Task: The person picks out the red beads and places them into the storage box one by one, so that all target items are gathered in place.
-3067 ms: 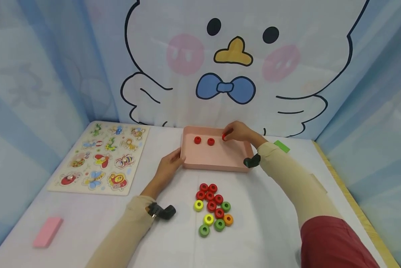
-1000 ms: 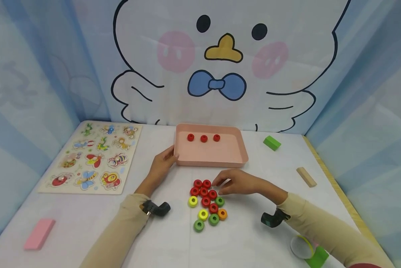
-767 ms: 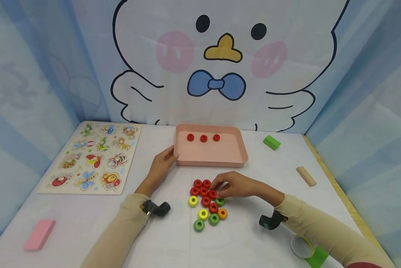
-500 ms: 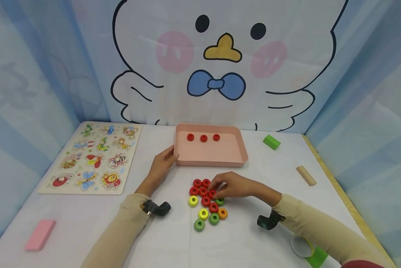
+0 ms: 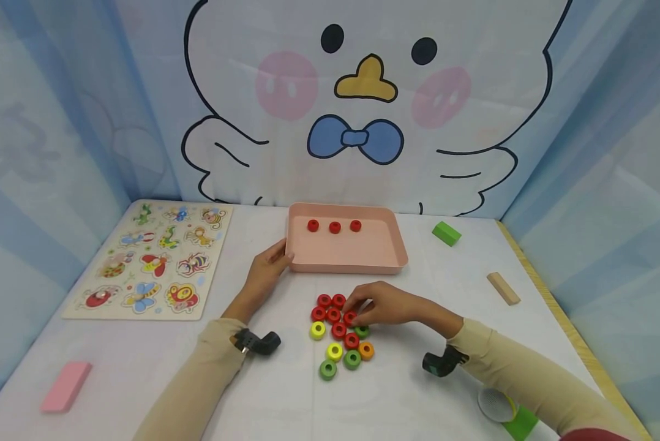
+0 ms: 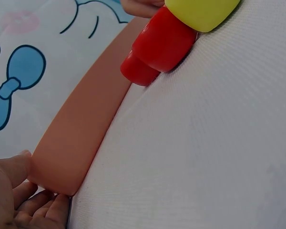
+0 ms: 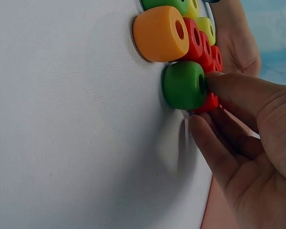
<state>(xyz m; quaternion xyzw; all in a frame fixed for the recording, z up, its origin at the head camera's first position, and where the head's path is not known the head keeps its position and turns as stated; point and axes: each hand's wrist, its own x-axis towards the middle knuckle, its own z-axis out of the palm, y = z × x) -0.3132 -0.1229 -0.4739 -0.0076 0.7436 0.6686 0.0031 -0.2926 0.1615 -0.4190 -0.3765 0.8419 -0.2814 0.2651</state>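
At the near-left corner of the pink tray (image 5: 346,268), my left hand (image 5: 265,274) grips the wall, thumb on the outside and fingers curled at the base in the left wrist view. Three red beads (image 5: 335,227) sit in a row inside the tray. In front of it lies a cluster of red, yellow, green and orange beads. My right hand (image 5: 385,304) pinches a red bead (image 5: 349,318) at the cluster's right side between thumb and fingers. A green bead (image 7: 183,86) lies right beside the thumb and partly hides that red bead in the right wrist view.
An insect puzzle board (image 5: 156,260) lies at the left, a pink block (image 5: 67,386) nearer. At the right are a green block (image 5: 447,233) and a wooden block (image 5: 503,288). A round mesh-topped item (image 5: 495,404) and another green piece (image 5: 521,422) lie by the right forearm.
My right hand left the third red bead in the tray, came back to the cluster and closed on another red bead, nudging neighbouring beads slightly. The left hand stays on the tray.
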